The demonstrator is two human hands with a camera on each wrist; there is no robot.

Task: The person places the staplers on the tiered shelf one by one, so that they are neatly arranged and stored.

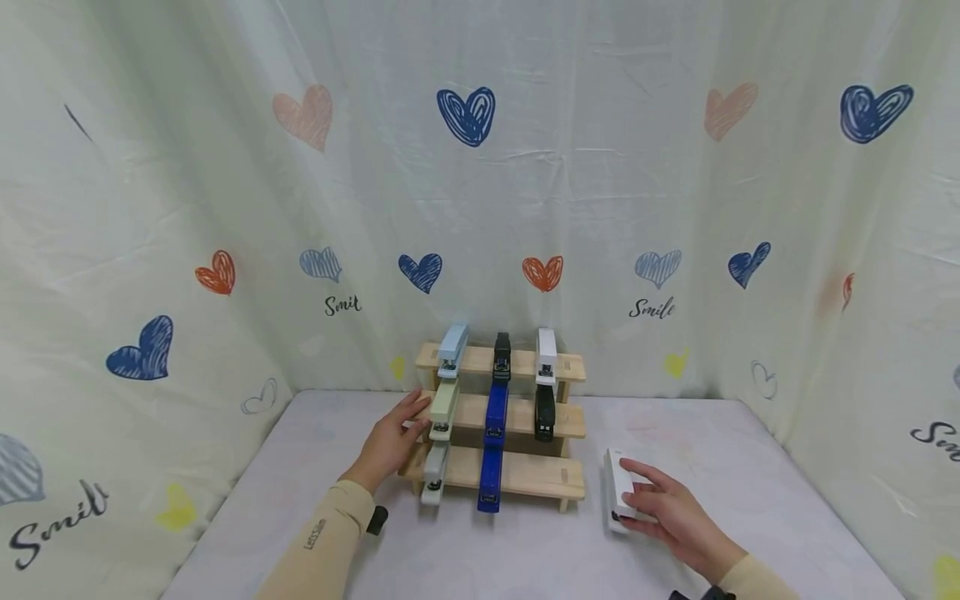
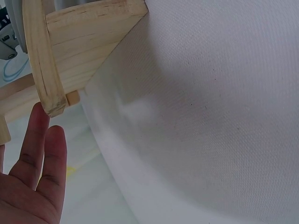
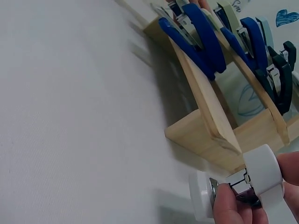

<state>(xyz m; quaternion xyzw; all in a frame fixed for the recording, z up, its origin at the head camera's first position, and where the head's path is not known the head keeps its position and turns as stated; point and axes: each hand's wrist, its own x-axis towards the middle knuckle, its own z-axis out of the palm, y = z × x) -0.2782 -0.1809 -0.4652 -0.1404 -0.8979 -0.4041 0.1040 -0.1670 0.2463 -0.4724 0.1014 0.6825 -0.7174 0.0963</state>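
A three-tier wooden rack (image 1: 536,473) stands on the table with staplers on its steps. My left hand (image 1: 386,442) is at the rack's left side; in the left wrist view its straight fingers (image 2: 55,154) reach the wooden end. To the right of the rack, my right hand (image 1: 678,512) grips a white stapler (image 1: 618,483) between thumb and fingers. That stapler (image 3: 264,168) appears tilted on its side in the right wrist view, partly covered by the fingers. On the bottom step lie a grey stapler (image 1: 435,473) and a blue stapler (image 1: 490,479).
The middle step bears a pale green stapler (image 1: 444,406), a blue stapler (image 1: 496,408) and a black stapler (image 1: 545,414). Light blue (image 1: 453,346), black (image 1: 502,357) and white (image 1: 547,350) staplers sit on top. A heart-printed curtain (image 1: 562,192) surrounds the table (image 1: 675,433).
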